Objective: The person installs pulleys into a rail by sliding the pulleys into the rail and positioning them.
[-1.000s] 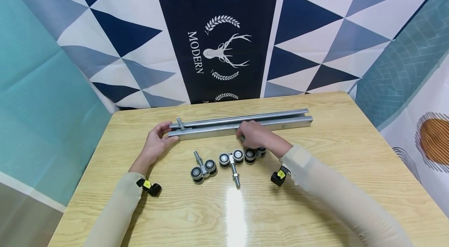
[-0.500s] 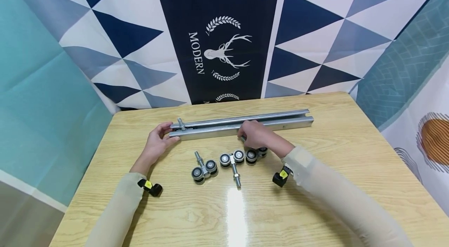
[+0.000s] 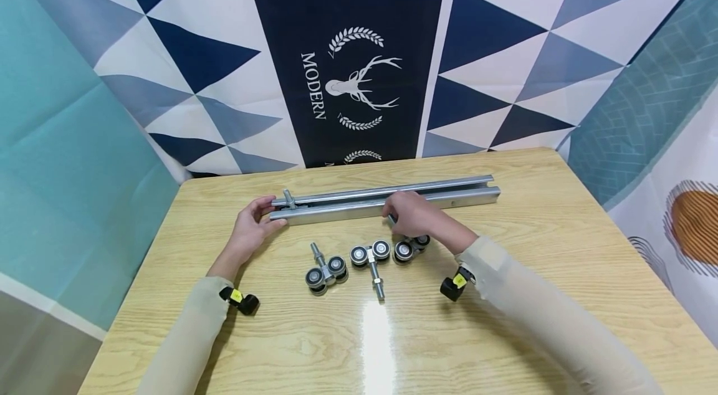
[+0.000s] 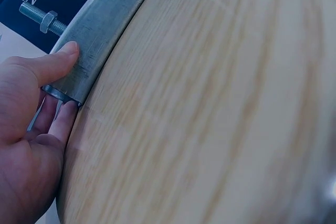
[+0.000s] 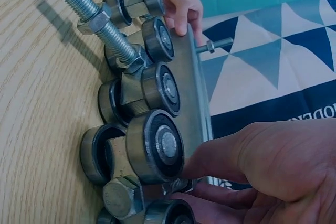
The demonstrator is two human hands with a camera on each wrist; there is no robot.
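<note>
The left hand [image 3: 250,230] grasps the left end of the metal rail [image 3: 387,197], thumb on its near face and fingers at the open end. The right hand [image 3: 414,214] has its fingers curled, pinching the threaded bolt of the rightmost roller [image 3: 408,248], just near of the rail's middle. The wooden surface [image 3: 538,270] stands before a cloth backdrop [image 3: 348,52] of blue and white triangles. Two more rollers [image 3: 348,261] lie near of the rail, between the hands.
</note>
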